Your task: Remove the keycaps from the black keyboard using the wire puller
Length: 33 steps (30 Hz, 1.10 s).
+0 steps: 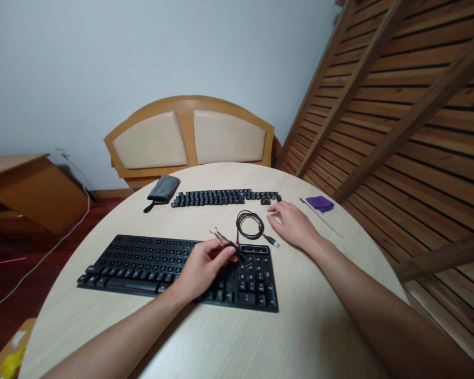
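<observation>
A black keyboard (pixel 142 261) lies on the round table, with many keycaps gone from its upper rows. Above its right part, my left hand (pixel 205 265) is closed on a wire keycap puller (pixel 220 235), whose wire ends stick out on both sides of the fingers. Farther back, removed keycaps (pixel 209 198) stand in rows. My right hand (pixel 291 223) rests by the right end of those rows, thumb and fingers apart, with nothing visible in it. Between the hands lies the keyboard's coiled cable (pixel 250 225) with its USB plug (pixel 274 241).
A grey pouch (pixel 164 188) sits at the back left of the table (pixel 300 326). On the right are a purple cloth (pixel 319 203) and a thin metal rod (pixel 327 223). Behind stands a bed headboard (pixel 189 137); a slatted wooden panel (pixel 403 116) leans at the right.
</observation>
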Tool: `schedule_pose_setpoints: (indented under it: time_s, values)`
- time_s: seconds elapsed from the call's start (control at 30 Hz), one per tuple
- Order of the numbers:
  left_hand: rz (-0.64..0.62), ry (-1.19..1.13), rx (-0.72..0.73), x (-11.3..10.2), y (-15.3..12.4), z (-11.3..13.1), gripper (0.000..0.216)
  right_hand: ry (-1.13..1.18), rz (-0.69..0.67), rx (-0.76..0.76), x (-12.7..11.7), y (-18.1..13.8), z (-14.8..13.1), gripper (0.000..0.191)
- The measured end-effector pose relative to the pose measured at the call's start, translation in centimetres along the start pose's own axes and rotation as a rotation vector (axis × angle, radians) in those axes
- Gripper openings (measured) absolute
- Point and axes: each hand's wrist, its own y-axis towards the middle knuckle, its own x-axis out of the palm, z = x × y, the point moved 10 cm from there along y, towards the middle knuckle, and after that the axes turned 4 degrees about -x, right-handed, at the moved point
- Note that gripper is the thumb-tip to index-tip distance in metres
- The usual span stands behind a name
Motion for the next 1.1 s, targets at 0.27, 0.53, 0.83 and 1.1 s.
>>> schedule_pose_setpoints:
  time_s: [0.27, 0.53, 0.83, 1.1]
  values:
    - [-0.081, 0.143, 0.123, 1.0, -0.7, 1.5, 0.022, 0.458, -0.408, -0.438, 0.0, -3.1, -8.2, 0.016]
    - [-0.102, 0.206, 0.191, 1.5, -1.0, 2.7, 0.018, 0.532, -0.491, -0.437, 1.2, -3.4, -8.4, 0.026]
    - [-0.064, 0.315, 0.173, 1.9, -1.3, 2.8, 0.024, 0.526, -0.449, -0.509, 1.1, -3.6, -10.2, 0.021]
    - [-0.11, 0.383, 0.253, 2.9, -2.0, 2.9, 0.023, 0.472, -0.416, -0.542, 0.8, -3.8, -10.8, 0.015]
